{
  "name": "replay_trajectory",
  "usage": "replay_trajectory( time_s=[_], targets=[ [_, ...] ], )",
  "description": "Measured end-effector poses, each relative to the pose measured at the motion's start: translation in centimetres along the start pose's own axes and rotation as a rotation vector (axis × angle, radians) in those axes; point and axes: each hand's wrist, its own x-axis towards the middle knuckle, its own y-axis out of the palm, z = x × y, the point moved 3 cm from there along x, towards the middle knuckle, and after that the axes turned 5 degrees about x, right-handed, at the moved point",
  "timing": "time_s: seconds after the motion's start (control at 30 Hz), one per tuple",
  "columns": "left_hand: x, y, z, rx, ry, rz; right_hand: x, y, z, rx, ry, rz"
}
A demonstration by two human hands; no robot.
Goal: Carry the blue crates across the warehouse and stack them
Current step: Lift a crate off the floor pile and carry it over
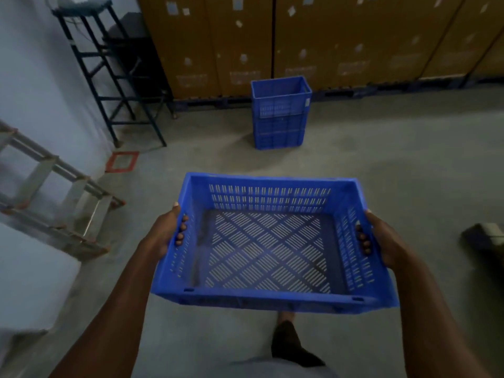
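Note:
I hold an empty blue slotted crate (268,203) in front of me, above the floor. My left hand (166,230) grips its left wall, fingers hooked through the handle slot. My right hand (381,238) grips the right wall the same way, fingertips showing inside. Farther ahead on the concrete floor stands a stack of blue crates (279,113), close to the wall of cardboard boxes. The carried crate is level and its latticed bottom is bare.
Tall brown cardboard boxes (327,42) on pallets line the back. A dark metal step frame (114,77) stands at the left wall, with a red floor marking (122,161) near it. An aluminium ladder (57,197) leans at left. A dark object (484,238) lies at right.

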Motion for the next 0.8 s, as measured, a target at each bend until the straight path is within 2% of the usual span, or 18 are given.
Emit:
replay_trajectory(
  time_s=[0.23, 0.4, 0.8],
  targets=[
    [9.8, 5.5, -9.4, -0.054, -0.028, 0.055, 11.1, -0.3, 11.1, -0.037, -0.014, -0.004],
    [17.1, 8.1, -16.1, -0.083, -0.012, 0.017, 19.5, 1.4, 19.5, -0.048, -0.026, 0.021],
    [41.2, 13.8, -32.1, -0.029, 0.011, -0.032, 41.2, 7.7, 35.9, -0.041, -0.030, -0.033]
  ],
)
